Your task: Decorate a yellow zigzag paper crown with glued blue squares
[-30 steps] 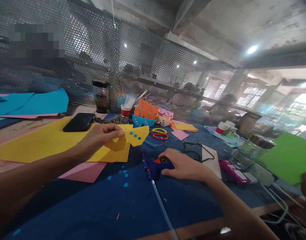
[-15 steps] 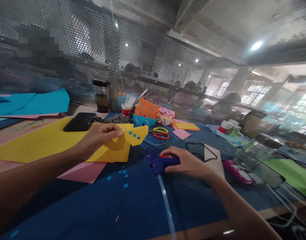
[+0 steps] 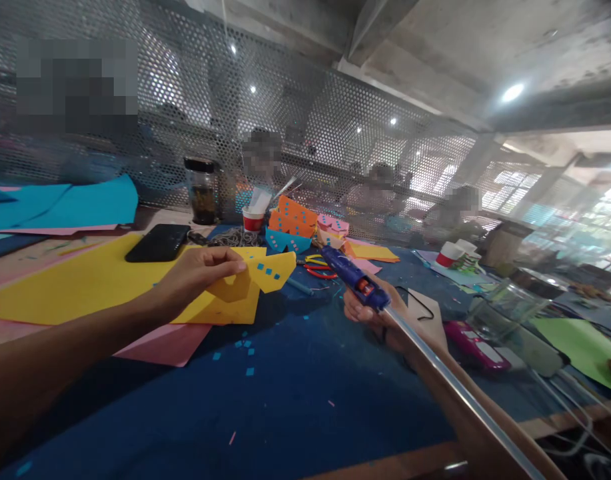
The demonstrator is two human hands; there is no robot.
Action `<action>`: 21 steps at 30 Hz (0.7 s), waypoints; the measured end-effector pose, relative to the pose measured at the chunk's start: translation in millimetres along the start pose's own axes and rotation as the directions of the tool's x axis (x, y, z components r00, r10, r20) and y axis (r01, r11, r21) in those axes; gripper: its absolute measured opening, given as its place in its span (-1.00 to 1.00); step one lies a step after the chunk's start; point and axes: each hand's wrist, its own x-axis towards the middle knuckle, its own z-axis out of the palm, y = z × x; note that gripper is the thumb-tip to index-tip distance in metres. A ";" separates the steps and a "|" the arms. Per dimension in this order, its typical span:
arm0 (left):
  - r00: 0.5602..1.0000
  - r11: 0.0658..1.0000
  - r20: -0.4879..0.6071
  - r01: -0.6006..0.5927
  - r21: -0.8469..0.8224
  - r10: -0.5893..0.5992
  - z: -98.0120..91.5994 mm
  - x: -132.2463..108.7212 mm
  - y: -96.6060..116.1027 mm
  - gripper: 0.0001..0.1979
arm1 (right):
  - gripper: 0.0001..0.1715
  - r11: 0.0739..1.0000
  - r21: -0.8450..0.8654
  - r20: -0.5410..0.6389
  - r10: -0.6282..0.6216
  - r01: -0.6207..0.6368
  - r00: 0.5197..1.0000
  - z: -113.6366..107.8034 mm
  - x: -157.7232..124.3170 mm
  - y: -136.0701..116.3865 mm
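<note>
My left hand (image 3: 198, 273) pinches a folded yellow paper piece (image 3: 265, 273) dotted with small blue squares and holds it above the table. My right hand (image 3: 372, 317) is closed round a blue glue gun (image 3: 352, 277), raised off the table, its nozzle pointing up and left toward the paper. A long clear glue stick (image 3: 455, 387) runs back from the gun over my right forearm. The two hands are a short way apart.
Dark blue sheet (image 3: 265, 400) covers the table, with yellow sheets (image 3: 80, 280), pink paper (image 3: 168, 343), a black phone (image 3: 158, 243), red and yellow scissors (image 3: 318, 267), paper boats (image 3: 292, 223), a jar (image 3: 201, 192), cups (image 3: 448, 255), a pink object (image 3: 475, 347). Mesh partition (image 3: 305, 127) behind; people beyond.
My right hand has closed on the glue gun, lifted it off the table and turned it nozzle-up toward the yellow paper. My left hand has stayed still.
</note>
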 end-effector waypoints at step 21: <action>0.999 0.999 0.027 0.016 0.039 -0.018 4.5 -5.4 -1.2 -0.66 | -0.66 0.961 -0.271 -0.055 0.049 -0.063 0.997 44.6 -12.3 18.3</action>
